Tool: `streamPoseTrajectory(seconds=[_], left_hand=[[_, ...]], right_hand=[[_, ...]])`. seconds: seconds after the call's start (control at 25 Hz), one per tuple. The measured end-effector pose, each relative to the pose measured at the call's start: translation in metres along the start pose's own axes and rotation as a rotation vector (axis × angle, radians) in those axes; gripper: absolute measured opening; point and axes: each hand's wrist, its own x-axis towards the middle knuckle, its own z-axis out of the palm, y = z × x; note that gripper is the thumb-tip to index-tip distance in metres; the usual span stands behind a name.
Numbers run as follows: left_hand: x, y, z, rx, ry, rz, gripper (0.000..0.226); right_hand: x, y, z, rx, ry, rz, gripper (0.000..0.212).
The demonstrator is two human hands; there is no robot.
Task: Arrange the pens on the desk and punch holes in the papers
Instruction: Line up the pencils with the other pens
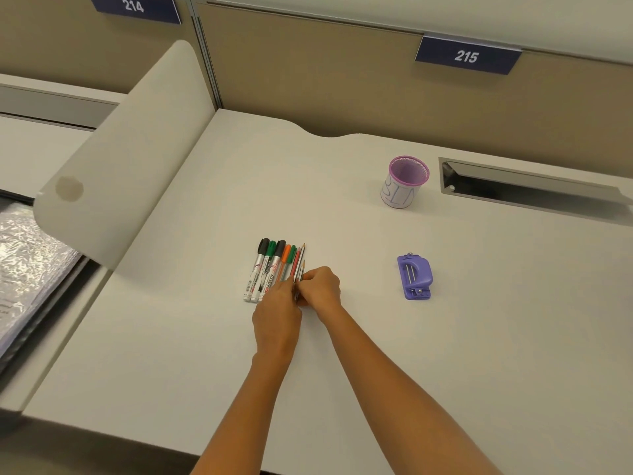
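Observation:
A tidy row of pens lies mid-desk: three white markers with black and green caps on the left, then thin orange and green pens, then pencils on the right. My left hand reaches in from below, its fingers lying straight on the lower ends of the thin pens. My right hand is curled beside it and pinches the lower ends of the pencils at the row's right side. A purple hole punch lies on the desk to the right, apart from both hands.
A purple mesh pen cup stands empty at the back right, next to a cable slot in the desk. A curved divider panel bounds the desk's left side. Papers in a shiny plastic sleeve lie beyond it at far left.

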Motion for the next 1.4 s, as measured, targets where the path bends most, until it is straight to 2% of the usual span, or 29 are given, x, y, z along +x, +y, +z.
streamPoseTrajectory(seconds=[0.36,0.48,0.68,0.8,1.12,1.4], left_hand=[[-0.002,-0.005,-0.003,-0.020,0.001,-0.007,0.027],[-0.001,-0.006,-0.003,-0.025,0.000,-0.004,0.022],[-0.008,-0.006,0.000,-0.057,0.045,0.048,0.023],[-0.012,-0.011,0.001,-0.058,0.017,0.011,0.027],[-0.020,-0.018,0.000,-0.071,0.000,-0.003,0.030],[-0.021,-0.022,0.002,-0.119,0.003,-0.019,0.032]], right_hand=[[0.004,-0.003,0.004,0.003,-0.028,0.008,0.008],[0.004,-0.002,0.004,0.003,0.009,0.026,0.007],[0.007,-0.001,0.002,-0.002,0.095,0.096,0.028],[0.007,-0.003,0.003,-0.031,0.106,0.081,0.032],[0.009,-0.003,0.008,-0.053,0.168,0.056,0.015],[0.011,-0.001,0.012,-0.014,0.152,0.055,0.007]])
